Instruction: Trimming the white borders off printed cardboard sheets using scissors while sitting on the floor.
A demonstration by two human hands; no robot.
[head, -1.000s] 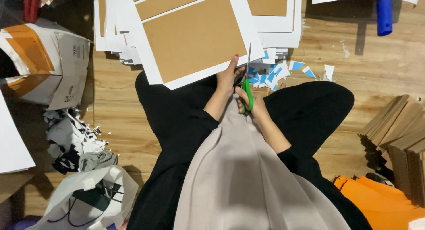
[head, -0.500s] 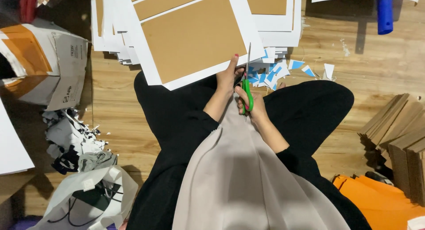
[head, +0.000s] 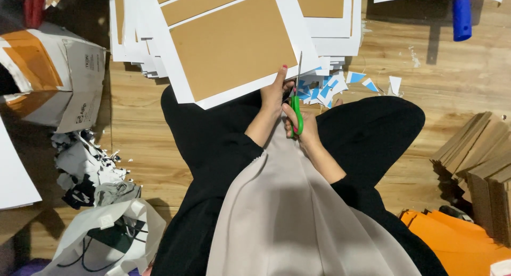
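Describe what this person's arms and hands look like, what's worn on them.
Both arms wear black sleeves ending at the forearms, leaving wrists and hands bare. The left hand has a nail painted reddish pink; the right hand shows no ring or watch that I can make out. A loose beige garment drapes between the arms.

I see my left hand (head: 274, 92) pinching the white-bordered brown sheet (head: 231, 44) while my right hand (head: 301, 127) works green scissors (head: 296, 103) along its edge, above paper scraps (head: 324, 87) on the floor (head: 452, 90).
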